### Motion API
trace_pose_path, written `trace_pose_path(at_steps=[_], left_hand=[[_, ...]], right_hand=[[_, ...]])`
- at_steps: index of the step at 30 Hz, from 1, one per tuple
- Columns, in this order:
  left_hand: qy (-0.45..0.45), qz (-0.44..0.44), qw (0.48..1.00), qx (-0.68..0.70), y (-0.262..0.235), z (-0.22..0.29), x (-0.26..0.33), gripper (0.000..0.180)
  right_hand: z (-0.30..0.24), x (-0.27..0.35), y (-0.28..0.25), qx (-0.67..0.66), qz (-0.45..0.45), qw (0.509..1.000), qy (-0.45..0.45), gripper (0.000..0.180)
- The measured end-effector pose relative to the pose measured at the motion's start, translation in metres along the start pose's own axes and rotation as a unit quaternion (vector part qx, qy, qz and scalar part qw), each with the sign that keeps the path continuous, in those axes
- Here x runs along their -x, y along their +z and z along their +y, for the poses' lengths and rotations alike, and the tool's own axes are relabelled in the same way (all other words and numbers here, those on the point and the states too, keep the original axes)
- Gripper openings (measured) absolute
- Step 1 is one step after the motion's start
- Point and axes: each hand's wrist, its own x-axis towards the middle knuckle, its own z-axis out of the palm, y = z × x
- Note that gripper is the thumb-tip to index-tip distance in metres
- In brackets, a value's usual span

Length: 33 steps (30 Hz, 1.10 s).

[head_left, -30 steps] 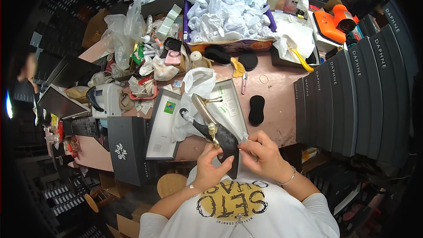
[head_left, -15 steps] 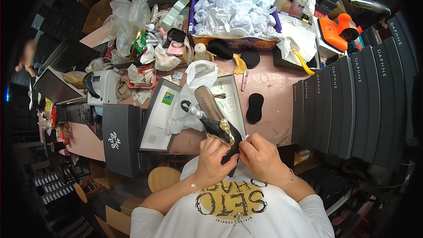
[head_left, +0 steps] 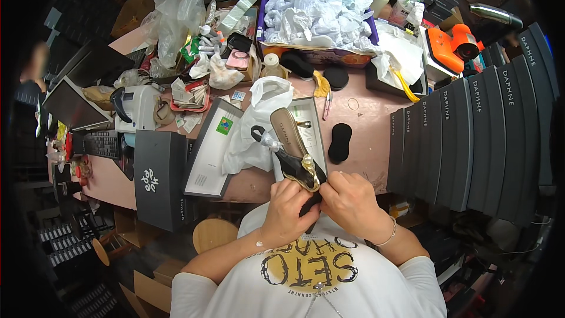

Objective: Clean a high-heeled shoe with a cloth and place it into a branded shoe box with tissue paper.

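A black slingback shoe (head_left: 283, 128) with a tan insole and a gold, pearl-set ornament is held before my chest, its heel end pointing away from me. Clear wrapping clings to its strap. My left hand (head_left: 288, 209) is closed around the toe part from the left. On the other side my right hand (head_left: 351, 203) is closed too, its fingertips pinching the black edge beside the ornament. The toe is largely hidden by my fingers. Beyond the shoe lie white tissue (head_left: 247, 144) and an opened shoe box (head_left: 206, 156).
Upright dark shoe boxes (head_left: 456, 147) line the right side. A closed dark box (head_left: 158, 176) stands at left by a white machine (head_left: 138, 112). A black pad (head_left: 340, 142) lies right of the shoe. At the back sits a purple-edged bin (head_left: 321, 53) of crumpled paper.
The shoe has turned slightly more upright and shifted a little to the right. My right fingertips have moved slightly down along its edge; a white bit seen there before no longer shows.
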Motion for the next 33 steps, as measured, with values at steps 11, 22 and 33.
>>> trace_pose_path(at_steps=[11,22,33], left_hand=[[-0.002,0.004,1.0,0.02,0.001,-0.002,0.001,0.028],[-0.01,0.014,0.998,0.053,0.002,-0.005,-0.001,0.026],[-0.238,-0.022,0.824,0.514,0.005,-0.019,0.013,0.02]], right_hand=[[0.006,-0.003,0.001,-0.078,0.053,0.995,0.012,0.02],[0.017,0.007,0.0,-0.194,0.037,0.978,0.073,0.015],[0.03,0.015,0.007,-0.353,0.104,0.911,0.183,0.019]])
